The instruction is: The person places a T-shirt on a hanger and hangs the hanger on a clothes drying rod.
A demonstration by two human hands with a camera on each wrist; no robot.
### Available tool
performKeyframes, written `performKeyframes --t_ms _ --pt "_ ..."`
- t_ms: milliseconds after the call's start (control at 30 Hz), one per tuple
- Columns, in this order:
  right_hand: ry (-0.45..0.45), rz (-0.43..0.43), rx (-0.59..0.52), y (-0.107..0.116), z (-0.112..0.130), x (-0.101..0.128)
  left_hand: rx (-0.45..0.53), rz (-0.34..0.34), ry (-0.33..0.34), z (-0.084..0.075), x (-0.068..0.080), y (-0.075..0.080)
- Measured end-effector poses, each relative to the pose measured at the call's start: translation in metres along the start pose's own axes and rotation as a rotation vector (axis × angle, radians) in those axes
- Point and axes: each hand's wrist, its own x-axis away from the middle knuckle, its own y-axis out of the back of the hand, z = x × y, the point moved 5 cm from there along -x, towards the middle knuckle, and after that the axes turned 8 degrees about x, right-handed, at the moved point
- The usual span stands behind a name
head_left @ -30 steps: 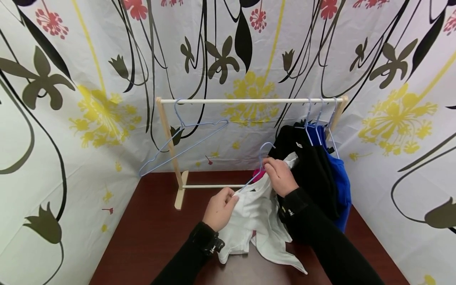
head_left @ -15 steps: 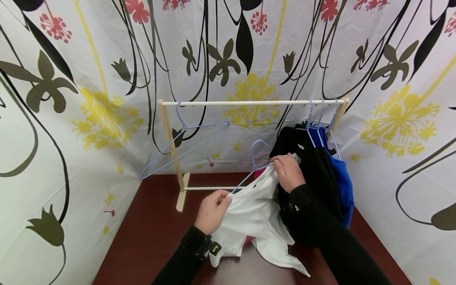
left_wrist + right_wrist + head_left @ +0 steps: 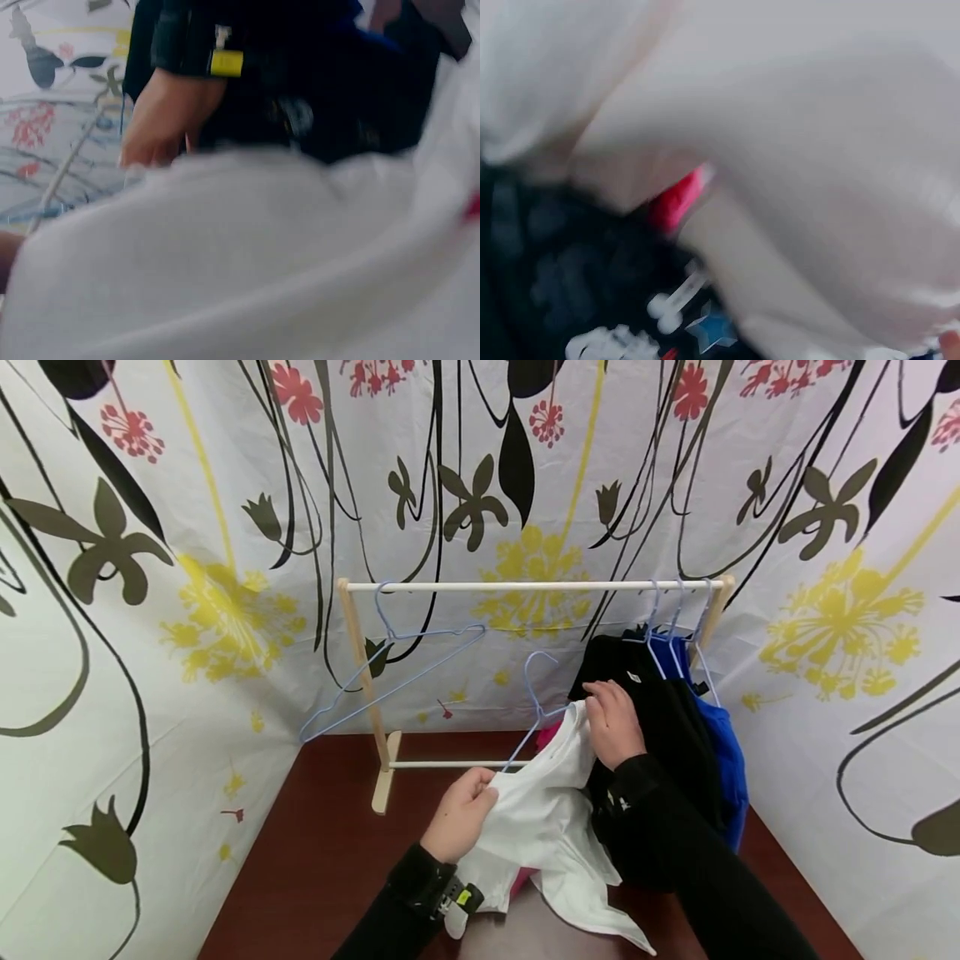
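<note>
Head view: two hands work a white shirt [image 3: 543, 810] onto a pale blue hanger [image 3: 534, 710] above a dark red table [image 3: 322, 860]. The left hand [image 3: 461, 814] pinches the shirt's left edge, its fingers [image 3: 483, 783] curled round the cloth beside the hanger's lower arm. The right hand [image 3: 615, 722] holds the shirt's upper edge where the hanger's neck rises, its fingers bent over the cloth; whether they also grip the wire cannot be told. The shirt hangs between both hands, its lower end trailing onto the table, with a pink garment [image 3: 547, 733] showing behind it. A wooden rack [image 3: 525, 586] stands behind the hands; an empty blue hanger [image 3: 390, 672] hangs at its left end, and a black garment [image 3: 660, 718] and a blue garment [image 3: 723, 752] hang at its right end. Both wrist views are blurred, filled mostly with white cloth.
</note>
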Motion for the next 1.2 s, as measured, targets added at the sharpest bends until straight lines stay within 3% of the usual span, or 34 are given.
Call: performKeyframes --t_ms 133,300,400,667,967,1200 --pt "-0.072 0.047 -0.099 0.002 0.023 0.003 0.012 0.034 -0.01 -0.013 -0.006 -0.022" --pt "-0.13 0.24 -0.227 0.0 0.053 0.01 0.04 0.047 -0.028 -0.029 -0.014 -0.049" --pt "-0.18 0.3 -0.305 0.002 0.063 0.013 0.067 0.055 -0.031 -0.037 -0.017 -0.062" --pt "-0.196 0.243 -0.416 0.014 0.065 -0.005 0.171 0.158 -0.11 -0.063 -0.034 -0.083" --pt "-0.241 0.213 -0.358 0.032 0.056 -0.024 0.161 0.086 -0.097 -0.085 -0.054 -0.097" --pt "-0.254 0.176 -0.367 0.04 0.045 -0.033 0.171 0.053 -0.141 -0.098 -0.065 -0.107"
